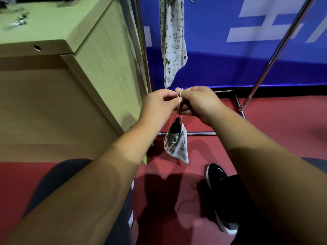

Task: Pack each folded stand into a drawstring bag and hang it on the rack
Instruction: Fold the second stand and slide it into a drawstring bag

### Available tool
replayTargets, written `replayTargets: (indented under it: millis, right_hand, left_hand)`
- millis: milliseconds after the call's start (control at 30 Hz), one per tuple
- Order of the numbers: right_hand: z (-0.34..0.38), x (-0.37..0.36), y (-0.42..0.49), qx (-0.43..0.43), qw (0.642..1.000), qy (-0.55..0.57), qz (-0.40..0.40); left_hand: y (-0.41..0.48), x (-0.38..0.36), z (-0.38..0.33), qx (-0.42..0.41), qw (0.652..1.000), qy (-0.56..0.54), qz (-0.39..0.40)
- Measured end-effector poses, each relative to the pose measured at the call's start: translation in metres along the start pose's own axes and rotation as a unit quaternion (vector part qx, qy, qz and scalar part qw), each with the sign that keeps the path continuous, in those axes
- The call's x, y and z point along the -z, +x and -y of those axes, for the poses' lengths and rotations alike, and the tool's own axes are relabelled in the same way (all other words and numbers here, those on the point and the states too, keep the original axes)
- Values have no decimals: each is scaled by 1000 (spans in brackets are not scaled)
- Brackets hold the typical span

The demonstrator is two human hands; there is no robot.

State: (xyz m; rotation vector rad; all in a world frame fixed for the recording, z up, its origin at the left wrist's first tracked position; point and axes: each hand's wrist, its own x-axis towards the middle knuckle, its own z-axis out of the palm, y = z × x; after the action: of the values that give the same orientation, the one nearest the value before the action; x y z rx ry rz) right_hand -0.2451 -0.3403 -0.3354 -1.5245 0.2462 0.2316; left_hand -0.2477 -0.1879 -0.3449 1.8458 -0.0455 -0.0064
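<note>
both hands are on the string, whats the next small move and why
Probably pull the drawstring taut to cinch the bag shut. The left hand and right hand both pinch it above the bag, while the dark stand shows at the open mouth, so it seems not ready to hang on the rack.

A small pale drawstring bag (pixel 177 147) with a grey animal print hangs tilted from its thin cord (pixel 179 99), its mouth partly open. The dark folded stand (pixel 175 128) pokes out at the mouth. At 12 o'clock of the bag, the left hand (pixel 159 105) and right hand (pixel 198 101) pinch the cord. Farther toward 12 o'clock a second printed bag (pixel 172 41) hangs between the poles of the chrome rack (pixel 276 53).
</note>
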Motion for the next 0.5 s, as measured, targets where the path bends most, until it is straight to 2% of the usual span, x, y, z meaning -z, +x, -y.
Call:
replayTargets:
  millis: [200, 333, 500]
  right_hand:
    - [12, -2, -1, -21, 997, 68, -22]
    - [19, 1, -6, -11, 999, 38, -36]
    - [30, 4, -24, 49, 999, 8, -12]
  left_hand:
    - [8, -4, -15, 37, 998, 35, 30]
    - [16, 2, -29, 73, 997, 14, 26]
    - [17, -7, -27, 83, 977, -31, 194]
